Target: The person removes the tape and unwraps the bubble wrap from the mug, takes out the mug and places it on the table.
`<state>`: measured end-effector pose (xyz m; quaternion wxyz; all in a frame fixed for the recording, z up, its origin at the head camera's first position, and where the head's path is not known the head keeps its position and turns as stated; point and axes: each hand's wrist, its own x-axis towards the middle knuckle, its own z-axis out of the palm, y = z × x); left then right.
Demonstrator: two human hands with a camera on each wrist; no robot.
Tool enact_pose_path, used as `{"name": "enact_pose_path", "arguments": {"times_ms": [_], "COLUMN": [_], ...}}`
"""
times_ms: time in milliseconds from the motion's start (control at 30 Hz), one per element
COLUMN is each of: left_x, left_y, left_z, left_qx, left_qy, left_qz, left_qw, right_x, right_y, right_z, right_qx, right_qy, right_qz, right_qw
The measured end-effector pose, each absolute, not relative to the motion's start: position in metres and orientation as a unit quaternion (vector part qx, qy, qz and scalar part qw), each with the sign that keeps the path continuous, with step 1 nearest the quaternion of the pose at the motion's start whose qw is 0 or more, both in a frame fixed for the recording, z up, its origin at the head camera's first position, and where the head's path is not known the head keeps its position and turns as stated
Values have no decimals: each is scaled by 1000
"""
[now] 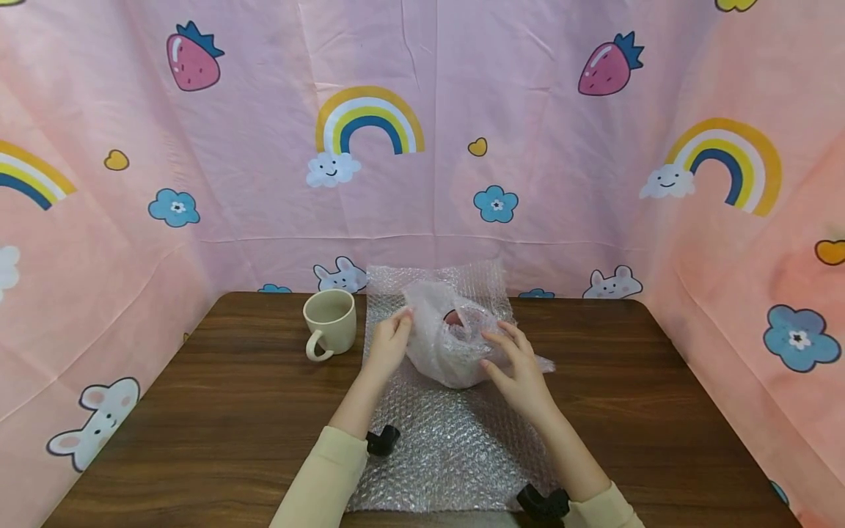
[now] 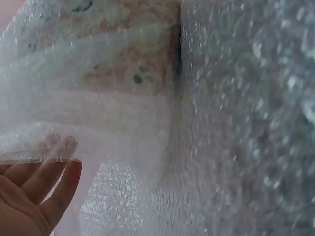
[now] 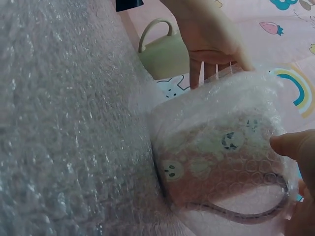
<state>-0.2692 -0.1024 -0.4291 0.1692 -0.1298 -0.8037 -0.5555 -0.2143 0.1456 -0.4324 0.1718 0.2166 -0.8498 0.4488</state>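
A pink patterned mug (image 3: 206, 167) stands inside bubble wrap (image 1: 436, 352), its printed pale figures and handle (image 3: 241, 216) showing through. In the head view, only a bit of the mug (image 1: 453, 318) shows at the wrap's top opening. My left hand (image 1: 391, 341) pinches the raised wrap edge at the bundle's left; in the left wrist view its thumb (image 2: 66, 189) is in front and fingers lie behind the film. On the other side, my right hand (image 1: 521, 370) grips the wrap near the handle, thumb (image 3: 288, 145) against the film and fingers partly hidden.
A pale green mug (image 1: 331, 323) stands left of the bundle, handle toward the front. More bubble wrap (image 1: 455, 455) lies flat under the bundle along the brown table (image 1: 251, 411). A printed pink cloth (image 1: 436, 198) hangs behind and at both sides.
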Motion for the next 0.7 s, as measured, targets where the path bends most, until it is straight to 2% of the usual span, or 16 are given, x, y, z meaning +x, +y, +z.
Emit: {"name": "enact_pose_path", "arguments": {"times_ms": [200,433,700], "left_x": [-276,-275,-269], "left_y": [-111,-117,-115], "left_z": [-429,-432,-431], "left_qx": [-69,15,47], "left_qy": [-833,-859,-857], "left_qz": [-518,-495,-507], "left_qw": [182,131,80], "right_x": [-216,-217,-220], "right_y": [148,151,158], "right_z": [-433,-434,-430], "right_qx": [217,219,232], "right_qy": [-849,-847,-840], "right_qz": [453,457,457], "right_qw": [163,159,176]}}
